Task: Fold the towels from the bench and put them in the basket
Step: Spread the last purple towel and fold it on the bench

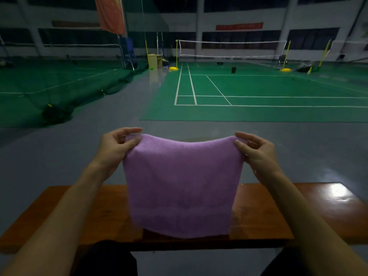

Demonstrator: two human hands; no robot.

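Purple terry cloth is filling the lower centre of the frame: the towel (182, 184) is hanging in the air, stretched between two hands above the bench (298, 212). The left hand (115, 146) is pinching the upper left corner between thumb and fingers, and the right hand (256, 154) is pinching the upper right corner the same way. The top edge is sagging a little between them, and the lower hem is dangling just over the near edge of the bench, perhaps brushing it; the light is dim, so that is hard to call.

By the look of it, this is the folding step, with the towel held out and squared up for a fold. It is looking fairly short already, so it may be doubled over once, though no layers are showing clearly.

Next, the call is probably to bring the two corners together, or to lower the cloth flat onto the bench and turn one side over the other, keeping the edges lined up so nothing is bunching.

No basket is showing anywhere in the frame, so the drop-off is going to need a turn of the head first. Beyond the bench, the grey floor (59, 156) is running out to a green court (258, 86) and its net (233, 48) in the upper right.
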